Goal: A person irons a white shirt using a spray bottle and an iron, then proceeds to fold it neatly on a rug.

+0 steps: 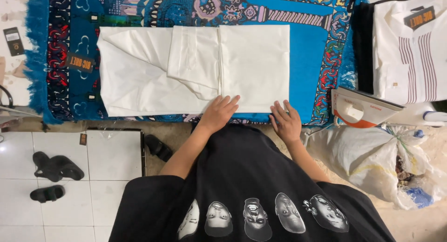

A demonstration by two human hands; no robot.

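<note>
Garment (pixel 186 70): white, partly folded, lying flat on blue patterned mat (pixel 307 60); a sleeve is lying folded across the middle.
Left hand (pixel 219 112): pressing flat on garment's near edge, fingers spread open, gripping nothing.
Right hand (pixel 285 121): resting open at near right corner of garment, palm down, fingers splayed, holding nothing.
Handling (judgement): thin cloth, light, soft, limp; likely creasing and sliding easily. Best taken by pinching an edge or corner, both hands supporting the fold.
Iron (pixel 361 109): sitting just right of mat, near right hand, untouched.
Shirt (pixel 409 46): striped, white, lying folded beyond iron.
Bag (pixel 368 153): white plastic, lying below iron.
Sandals (pixel 56 172): black, lying on tiles, well apart at left.
</note>
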